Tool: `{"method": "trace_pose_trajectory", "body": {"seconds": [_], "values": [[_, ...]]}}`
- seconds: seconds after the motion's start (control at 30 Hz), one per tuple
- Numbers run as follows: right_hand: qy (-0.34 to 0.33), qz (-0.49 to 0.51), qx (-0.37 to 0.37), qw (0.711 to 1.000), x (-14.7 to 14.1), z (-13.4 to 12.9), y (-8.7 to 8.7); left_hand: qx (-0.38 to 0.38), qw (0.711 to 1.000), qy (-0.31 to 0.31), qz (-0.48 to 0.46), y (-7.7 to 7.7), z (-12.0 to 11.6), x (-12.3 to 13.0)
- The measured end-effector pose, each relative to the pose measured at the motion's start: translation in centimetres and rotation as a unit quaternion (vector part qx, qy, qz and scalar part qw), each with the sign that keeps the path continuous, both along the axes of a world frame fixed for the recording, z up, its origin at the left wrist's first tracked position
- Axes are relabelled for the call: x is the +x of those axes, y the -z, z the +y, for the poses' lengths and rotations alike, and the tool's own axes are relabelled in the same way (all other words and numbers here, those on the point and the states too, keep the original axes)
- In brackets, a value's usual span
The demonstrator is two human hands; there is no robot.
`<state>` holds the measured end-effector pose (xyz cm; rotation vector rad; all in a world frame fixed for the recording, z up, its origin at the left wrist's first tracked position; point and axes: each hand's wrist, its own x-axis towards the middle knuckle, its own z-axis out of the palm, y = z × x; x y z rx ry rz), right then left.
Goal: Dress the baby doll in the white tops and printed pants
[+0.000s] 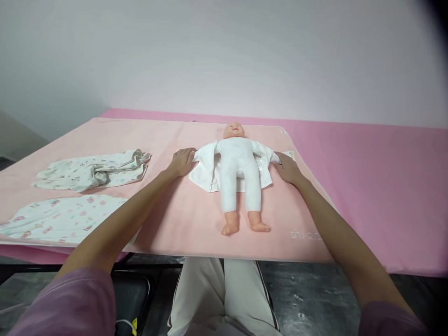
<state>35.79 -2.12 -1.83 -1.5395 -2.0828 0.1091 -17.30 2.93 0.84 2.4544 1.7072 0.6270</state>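
A baby doll point(238, 156) with a white cloth body lies on its back, head away from me and bare feet toward me. Its arms are in the sleeves of a white baby shirt point(208, 175), which is spread open beneath and beside the body. My left hand point(182, 161) is closed around the sleeve end at the doll's arm on the left. On the other side, my right hand point(289, 169) grips the opposite sleeve end. Both of the doll's hands are hidden at my fingers.
A pale pink mat point(196, 228) lies under the doll on a brighter pink table cover point(378, 186). To the left are a folded printed baby garment point(70, 170) and another white patterned cloth point(66, 217). A wall point(224, 56) stands behind the table.
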Motion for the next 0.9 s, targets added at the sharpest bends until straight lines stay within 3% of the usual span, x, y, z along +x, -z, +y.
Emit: {"method": "trace_pose_trajectory", "body": {"seconds": [0.13, 0.3, 0.43, 0.57, 0.63, 0.77, 0.83, 0.9], "values": [[0.008, 0.001, -0.021, 1.000, -0.3, -0.3, 0.4, 0.018, 0.999, 0.010, 0.041, 0.0, -0.4, 0.7], [0.035, -0.020, 0.033, 0.999, -1.0, -1.0, 0.3, 0.021, 0.998, 0.053, 0.031, -1.0, -0.8, 3.8], [0.003, -0.010, 0.052, 0.999, -2.7, -1.5, -0.1, -0.015, 0.999, 0.030, 0.006, -1.4, -0.2, 6.1], [0.015, 0.027, 0.059, 0.998, -4.2, -2.3, -0.9, -0.025, 1.000, 0.008, -0.008, -1.7, -0.4, 7.0], [0.038, 0.056, 0.072, 0.995, -4.8, -3.2, -1.3, -0.005, 0.999, -0.009, -0.030, -1.9, -1.7, 7.3], [0.066, 0.119, 0.068, 0.988, -6.6, -5.5, -1.7, 0.060, 0.985, -0.100, -0.130, -1.6, -5.9, 8.2], [0.059, 0.131, 0.022, 0.989, -7.7, -6.5, -1.6, 0.023, 0.979, -0.120, -0.164, -1.3, -7.8, 8.5], [0.058, 0.140, -0.044, 0.987, -8.6, -7.2, -1.7, -0.064, 0.974, -0.122, -0.180, -1.1, -8.8, 8.6]]}}
